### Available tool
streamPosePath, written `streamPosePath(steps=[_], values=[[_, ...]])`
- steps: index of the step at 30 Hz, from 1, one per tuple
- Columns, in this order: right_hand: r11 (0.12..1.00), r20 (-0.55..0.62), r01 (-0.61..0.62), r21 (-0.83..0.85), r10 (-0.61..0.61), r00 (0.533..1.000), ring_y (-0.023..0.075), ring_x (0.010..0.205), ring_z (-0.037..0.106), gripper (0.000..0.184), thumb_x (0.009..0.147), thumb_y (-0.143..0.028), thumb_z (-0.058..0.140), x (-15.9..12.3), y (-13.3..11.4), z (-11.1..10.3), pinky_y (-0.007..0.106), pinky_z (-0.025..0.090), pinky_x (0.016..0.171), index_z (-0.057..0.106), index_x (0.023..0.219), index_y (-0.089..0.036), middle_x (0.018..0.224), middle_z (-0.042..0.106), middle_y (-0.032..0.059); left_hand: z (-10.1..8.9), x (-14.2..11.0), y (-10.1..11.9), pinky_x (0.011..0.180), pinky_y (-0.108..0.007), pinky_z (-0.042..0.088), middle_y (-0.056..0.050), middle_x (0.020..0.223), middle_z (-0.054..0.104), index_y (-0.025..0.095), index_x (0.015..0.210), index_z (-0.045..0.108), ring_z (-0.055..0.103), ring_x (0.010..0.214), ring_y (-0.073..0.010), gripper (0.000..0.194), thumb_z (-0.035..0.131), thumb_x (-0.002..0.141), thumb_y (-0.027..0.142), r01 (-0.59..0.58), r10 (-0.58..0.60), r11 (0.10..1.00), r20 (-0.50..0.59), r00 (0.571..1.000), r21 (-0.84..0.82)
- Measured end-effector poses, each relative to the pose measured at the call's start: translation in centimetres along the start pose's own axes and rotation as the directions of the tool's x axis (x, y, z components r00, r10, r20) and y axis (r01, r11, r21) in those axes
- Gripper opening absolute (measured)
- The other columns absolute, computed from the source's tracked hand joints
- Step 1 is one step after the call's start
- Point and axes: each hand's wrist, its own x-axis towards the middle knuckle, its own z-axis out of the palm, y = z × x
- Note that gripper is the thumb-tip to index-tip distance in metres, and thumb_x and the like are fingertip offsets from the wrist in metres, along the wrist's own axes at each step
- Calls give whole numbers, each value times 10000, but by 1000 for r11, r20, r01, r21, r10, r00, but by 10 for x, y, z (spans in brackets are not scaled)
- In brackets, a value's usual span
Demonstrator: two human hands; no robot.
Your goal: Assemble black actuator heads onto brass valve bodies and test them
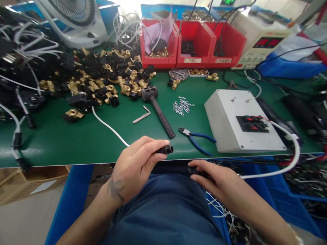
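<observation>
Across the green worktop (76, 143), left of the white switch box (242, 122): a heap of brass and black fittings (102, 78). Behind the box, three red bins (191, 47). Just left of the box, blue-handled pliers (196, 137), a black ribbed mallet (158, 109). Nearer than the box, at the worktop's front edge: left hand (135, 166), fingers closed around a black connector (167, 149) on a white cable (109, 127). Below the box's near edge, right hand (214, 180), fingers curled on another black plug (194, 170), grip unclear.
</observation>
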Motion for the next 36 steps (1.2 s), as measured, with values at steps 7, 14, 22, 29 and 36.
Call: streamPosePath(steps=[7, 14, 22, 29, 36], values=[[963, -379, 183, -198, -247, 892, 107, 877, 660, 185, 1017, -194, 554, 14, -43, -31, 180, 510, 808, 664, 1157, -142, 998, 693, 41, 10, -1, 9, 765, -185, 522, 6, 892, 727, 165, 1028, 611, 691, 811, -109, 119, 585, 1009, 280, -34, 30, 999, 93, 995, 42], [953, -357, 222, -206, -284, 890, 119, 838, 640, 213, 989, -151, 589, 15, -44, -30, 209, 496, 737, 697, 1155, -72, 961, 683, 65, 7, 4, 5, 699, -236, 520, -42, 863, 726, 121, 1039, 648, 666, 760, -141, 203, 520, 1036, 278, -142, 129, 987, 151, 980, 72], [956, -345, 226, -188, -279, 896, 137, 867, 663, 195, 992, -136, 574, 16, -47, -25, 232, 522, 773, 713, 1114, -76, 974, 709, 64, 4, 7, 6, 615, -272, 486, -36, 783, 717, 121, 1004, 665, 629, 659, -156, 245, 506, 1036, 305, -206, 182, 973, 197, 963, 106], [922, -217, 292, -255, -349, 912, 155, 765, 706, 300, 1062, -212, 438, 25, -32, -13, 274, 552, 669, 717, 1031, -107, 901, 734, 47, 22, -2, 7, 602, -280, 471, -21, 763, 716, 135, 946, 664, 639, 649, -154, 304, 437, 1063, 299, -241, 184, 956, 299, 936, 166], [956, -513, 46, -290, -196, 836, 164, 897, 704, 251, 1019, -356, 561, 38, 13, -74, 263, 546, 779, 744, 1053, -187, 1018, 744, 50, 13, -11, -23, 792, -333, 578, -83, 1022, 701, 161, 1066, 664, 666, 921, -196, 356, 425, 1057, 423, 11, -72, 972, 252, 965, 235]])
